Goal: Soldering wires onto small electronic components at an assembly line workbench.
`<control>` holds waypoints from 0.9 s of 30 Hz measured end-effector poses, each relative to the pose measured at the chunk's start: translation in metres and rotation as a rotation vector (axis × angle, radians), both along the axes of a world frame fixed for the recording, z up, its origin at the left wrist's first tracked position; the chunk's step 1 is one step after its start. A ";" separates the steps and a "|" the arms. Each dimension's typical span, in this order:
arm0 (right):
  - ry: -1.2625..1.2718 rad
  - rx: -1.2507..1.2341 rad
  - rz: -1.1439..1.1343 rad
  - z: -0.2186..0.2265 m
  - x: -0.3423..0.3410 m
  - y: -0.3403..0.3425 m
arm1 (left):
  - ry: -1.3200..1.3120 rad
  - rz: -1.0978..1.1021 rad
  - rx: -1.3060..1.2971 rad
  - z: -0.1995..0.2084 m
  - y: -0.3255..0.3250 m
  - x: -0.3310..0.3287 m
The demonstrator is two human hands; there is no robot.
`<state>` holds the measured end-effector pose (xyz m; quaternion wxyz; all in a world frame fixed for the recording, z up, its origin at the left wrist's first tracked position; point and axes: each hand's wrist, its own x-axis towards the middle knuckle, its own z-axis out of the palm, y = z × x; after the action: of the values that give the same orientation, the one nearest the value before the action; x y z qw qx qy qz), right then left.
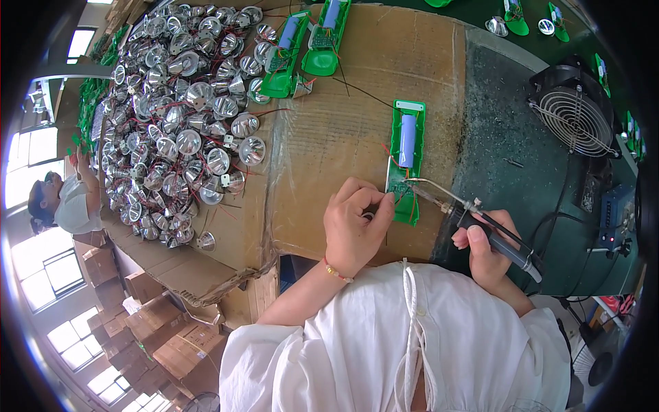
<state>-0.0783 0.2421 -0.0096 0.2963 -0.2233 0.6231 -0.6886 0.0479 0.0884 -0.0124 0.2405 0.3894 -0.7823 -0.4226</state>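
Observation:
In front of me on the cardboard lies a green plastic housing [415, 110] holding a blue cylindrical battery [408, 141] and a small green circuit board [399, 184]. Thin red and dark wires run along it. My right hand [489, 257] grips a soldering iron [501, 246] with a thin curved metal tube beside its tip. The tip reaches over the circuit board. My left hand [353, 223] is pinched closed at the board's left edge. What its fingertips hold is too small to make out.
A large heap of silvery reflector cups [189, 141] with red wires lies at left. Two more green housings [280, 69] [322, 58] sit beyond. On the right stand a black fan [573, 113] and a blue powered box [609, 216]. Another person [72, 199] works at far left, near cardboard boxes [185, 353].

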 end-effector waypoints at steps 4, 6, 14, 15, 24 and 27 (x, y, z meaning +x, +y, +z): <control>0.097 0.094 0.099 -0.001 -0.003 -0.002 | 0.004 -0.015 -0.050 -0.002 -0.001 0.001; 0.116 0.096 0.113 -0.001 -0.005 -0.003 | -0.004 -0.007 -0.010 -0.001 -0.001 0.000; 0.109 0.057 0.079 -0.002 -0.004 -0.001 | 0.002 -0.020 0.007 -0.001 -0.003 0.000; 0.045 0.029 0.042 -0.001 -0.004 0.000 | 0.006 -0.023 0.000 -0.001 -0.003 0.000; 0.018 -0.040 -0.036 -0.006 -0.014 0.007 | -0.036 -0.021 0.047 0.004 -0.003 -0.001; 0.236 0.007 0.163 -0.004 -0.018 0.006 | -0.021 -0.023 0.064 0.005 -0.004 -0.002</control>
<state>-0.0960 0.2483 -0.0138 0.2768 -0.3516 0.6358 -0.6288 0.0463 0.0844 -0.0073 0.2149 0.3923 -0.7753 -0.4458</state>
